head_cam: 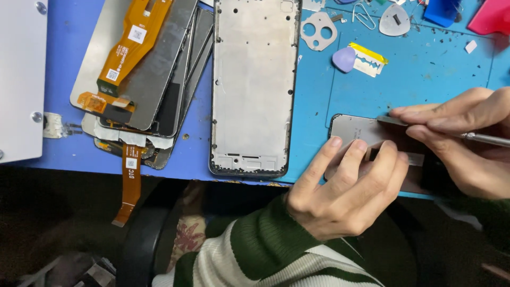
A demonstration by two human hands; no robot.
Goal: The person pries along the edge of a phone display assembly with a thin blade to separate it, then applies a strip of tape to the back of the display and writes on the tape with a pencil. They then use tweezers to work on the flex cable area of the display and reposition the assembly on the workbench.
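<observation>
Grey metal-backed phone screen panel (353,133) flat on blue work mat (425,74), near front edge, right of centre. Left hand (340,191) pressing down on panel, fingertips (334,142) spread across its lower half, not gripping, just pinning. Green-and-white striped sleeve (255,250) behind that wrist. Right hand (467,138) pinched shut around thin silver metal tool (489,139), pen-style grip; dark flat tip (390,121) resting on panel's top edge (exact contact point hidden by thumb and forefinger).

Left of panel: empty grey phone mid-frame with dark rim (255,85), lying lengthwise, bottom end just at mat's front edge. Further left: stack of loose display panels with orange flex cables (143,69), fanned and overlapping, one orange ribbon (130,186) hanging off table edge. White flat sheet (21,79) at far left.

Behind panel, well apart: lilac plastic pick (344,58) touching razor blade with yellow-taped edge (369,59). Grey camera-lens cover with two round holes (319,31) near mid-frame's top corner. White triangular pick (394,20), paper clip (364,16), blue block (441,10) and pink object (491,16) along back edge (both cut off by frame).
</observation>
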